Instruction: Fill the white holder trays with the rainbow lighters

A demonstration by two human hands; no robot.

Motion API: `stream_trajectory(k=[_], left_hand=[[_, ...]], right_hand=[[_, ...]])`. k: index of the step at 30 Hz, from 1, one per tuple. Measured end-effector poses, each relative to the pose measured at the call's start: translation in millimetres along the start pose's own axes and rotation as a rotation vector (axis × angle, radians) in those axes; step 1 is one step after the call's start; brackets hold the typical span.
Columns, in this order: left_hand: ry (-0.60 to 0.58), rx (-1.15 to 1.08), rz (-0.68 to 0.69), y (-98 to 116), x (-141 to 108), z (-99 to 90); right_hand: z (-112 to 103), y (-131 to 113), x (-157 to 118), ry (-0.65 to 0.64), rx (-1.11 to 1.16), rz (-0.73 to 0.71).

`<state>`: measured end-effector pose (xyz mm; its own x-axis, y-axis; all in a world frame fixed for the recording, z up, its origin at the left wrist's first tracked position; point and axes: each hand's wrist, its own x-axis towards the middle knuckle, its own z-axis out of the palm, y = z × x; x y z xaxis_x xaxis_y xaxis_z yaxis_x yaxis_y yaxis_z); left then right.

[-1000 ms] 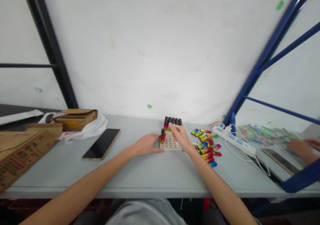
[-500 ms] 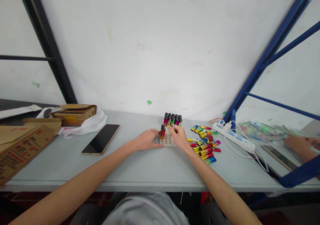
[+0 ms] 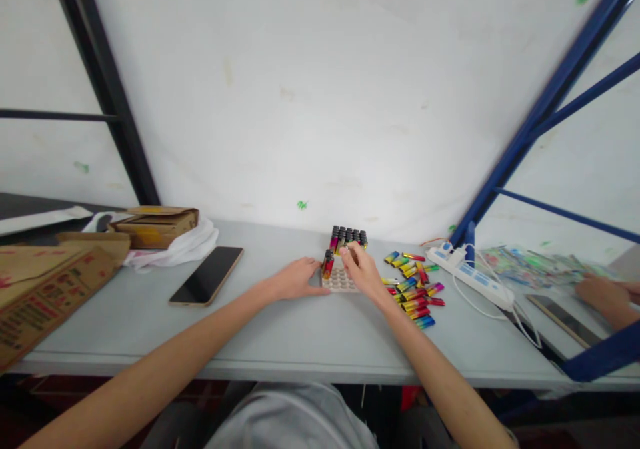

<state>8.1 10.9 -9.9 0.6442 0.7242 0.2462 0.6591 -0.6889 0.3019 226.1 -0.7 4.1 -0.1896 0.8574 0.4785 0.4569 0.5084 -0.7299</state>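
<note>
My left hand (image 3: 299, 280) rests at the left side of a pale tray (image 3: 341, 280) with rows of round holes. Its thumb lies at the front corner and its fingers reach the left edge, holding the tray. A couple of red-orange lighters (image 3: 328, 266) with black tops stand upright at the tray's left. Over the tray's right half, my right hand (image 3: 364, 270) is closed, thumb and forefinger pinching a small thing (image 3: 346, 248) with a silvery tip, mostly hidden by the fingers. Behind it stands a block of upright lighters (image 3: 349, 234) with black tops.
Shiny multicoloured cylinders (image 3: 413, 289) lie loose to the right. Beyond them are a white power strip (image 3: 473, 278) with cables and a blue frame post (image 3: 537, 112). To the left lie a phone (image 3: 207, 277), cardboard boxes (image 3: 159, 228) and a white bag. Another person's hand (image 3: 603, 297) shows far right.
My right hand has risen slightly from the tray with its fingers still pinched. My left hand stays at the tray's side. The whole view has shifted a little.
</note>
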Motion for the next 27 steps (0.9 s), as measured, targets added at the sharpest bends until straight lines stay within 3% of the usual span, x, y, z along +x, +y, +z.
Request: stream_trajectory(k=[7, 10, 14, 22, 27], left_hand=[[-0.014, 0.035, -0.008, -1, 1, 1.0], [-0.004, 0.027, -0.013, 0, 1, 0.7], [-0.011, 0.034, -0.013, -1, 1, 1.0], [0.001, 0.015, -0.006, -2, 1, 2.1], [-0.016, 0.044, -0.014, 0, 1, 0.4]], right_hand=[[-15, -5, -1, -0.077, -0.245, -0.268], [-14, -2, -1, -0.161, -0.296, -0.242], [-11, 1, -1, -0.178, -0.257, -0.227], [-11, 4, -1, -0.338, -0.260, -0.275], [-11, 7, 2, -0.324, -0.337, -0.322]])
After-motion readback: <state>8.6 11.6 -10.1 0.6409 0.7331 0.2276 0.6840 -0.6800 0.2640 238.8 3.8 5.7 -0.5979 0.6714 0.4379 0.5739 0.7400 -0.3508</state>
